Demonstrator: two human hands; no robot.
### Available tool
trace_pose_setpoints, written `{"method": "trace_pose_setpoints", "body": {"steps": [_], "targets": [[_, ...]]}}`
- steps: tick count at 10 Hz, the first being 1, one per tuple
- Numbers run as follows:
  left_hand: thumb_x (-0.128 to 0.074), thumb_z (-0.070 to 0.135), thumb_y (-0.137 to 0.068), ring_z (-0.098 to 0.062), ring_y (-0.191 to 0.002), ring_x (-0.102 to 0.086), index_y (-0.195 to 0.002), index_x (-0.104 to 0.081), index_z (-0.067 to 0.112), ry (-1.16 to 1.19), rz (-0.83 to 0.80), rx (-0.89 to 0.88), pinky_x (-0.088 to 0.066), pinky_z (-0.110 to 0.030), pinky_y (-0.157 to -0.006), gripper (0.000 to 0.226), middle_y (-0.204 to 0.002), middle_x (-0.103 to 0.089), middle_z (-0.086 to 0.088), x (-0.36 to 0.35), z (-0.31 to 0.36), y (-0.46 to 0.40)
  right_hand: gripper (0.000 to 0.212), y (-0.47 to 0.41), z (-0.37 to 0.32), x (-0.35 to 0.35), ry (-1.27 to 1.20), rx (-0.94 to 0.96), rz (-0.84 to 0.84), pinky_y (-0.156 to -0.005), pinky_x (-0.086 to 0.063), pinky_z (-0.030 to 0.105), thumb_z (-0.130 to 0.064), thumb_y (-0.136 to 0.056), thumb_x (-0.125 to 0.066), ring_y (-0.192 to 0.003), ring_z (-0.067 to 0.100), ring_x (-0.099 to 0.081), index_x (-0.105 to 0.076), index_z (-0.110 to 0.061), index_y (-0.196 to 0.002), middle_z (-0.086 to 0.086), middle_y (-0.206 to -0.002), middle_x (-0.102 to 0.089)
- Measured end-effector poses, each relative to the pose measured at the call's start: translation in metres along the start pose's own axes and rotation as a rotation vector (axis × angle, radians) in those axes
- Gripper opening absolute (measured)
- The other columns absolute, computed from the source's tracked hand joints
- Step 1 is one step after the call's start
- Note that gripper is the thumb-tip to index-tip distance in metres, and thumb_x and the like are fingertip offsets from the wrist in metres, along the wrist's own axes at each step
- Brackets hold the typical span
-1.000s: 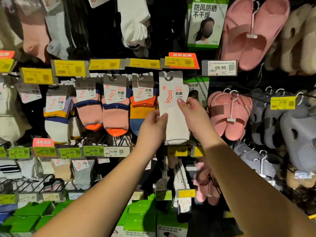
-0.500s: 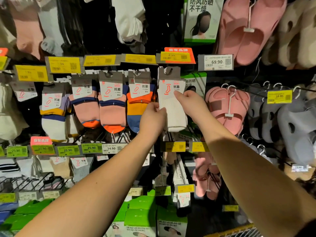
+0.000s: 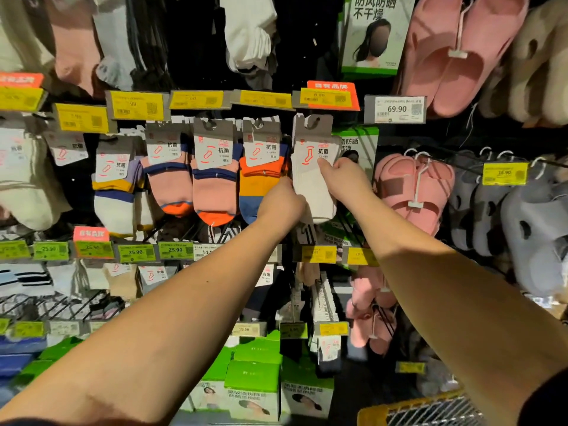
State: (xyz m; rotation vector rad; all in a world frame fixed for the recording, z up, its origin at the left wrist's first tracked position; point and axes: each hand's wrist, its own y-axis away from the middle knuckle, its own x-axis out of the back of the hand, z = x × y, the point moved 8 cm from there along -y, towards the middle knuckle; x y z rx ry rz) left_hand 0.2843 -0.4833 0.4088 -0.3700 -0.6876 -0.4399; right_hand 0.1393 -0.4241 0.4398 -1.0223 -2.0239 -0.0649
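Sock pack, white ribbed, grey card header (image 3: 312, 187): upright, long axis vertical, hook slot topmost, between both hands. Left-hand grip (image 3: 281, 204) holds its lower left edge. Right-hand grip (image 3: 344, 179) pinches the card, nearer the slot. Card reads 抗菌; white price tag (image 3: 395, 109) reads 69.90.

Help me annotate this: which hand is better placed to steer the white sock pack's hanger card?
The right hand, likely: its thumb sits on the card of the white sock pack, near its hole. The left hand holds lower.
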Motion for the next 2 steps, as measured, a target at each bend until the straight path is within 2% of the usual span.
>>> {"method": "trace_pose_setpoints", "body": {"steps": [1, 2], "targets": [[-0.05, 0.016, -0.096, -0.026, -0.086, -0.053, -0.11, -0.053, 0.011, -0.02, -0.025, -0.019, -0.032, -0.03, -0.054, 0.015, -0.11, -0.064, -0.013, 0.002, -0.006, 0.013, 0.039, 0.01, 0.006, 0.005, -0.009, -0.002, 0.039, -0.061, -0.032, 0.033, -0.049, -0.1, -0.046, -0.088, 0.029, -0.058, -0.054, -0.011, -0.097, 0.006, -0.09, -0.057], [-0.05, 0.021, -0.096, -0.026, -0.085, -0.055, -0.109, -0.056, 0.01, -0.054, -0.011, -0.049, -0.037, -0.031, -0.062, 0.018, -0.095, -0.061, -0.007, 0.017, -0.013, 0.039, 0.045, 0.035, 0.009, 0.016, 0.002, 0.011, 0.113, -0.067, -0.035, 0.032, -0.046, -0.099, -0.052, -0.098, 0.031, -0.059, -0.056, -0.005, -0.116, 0.01, -0.108, -0.061]]}}
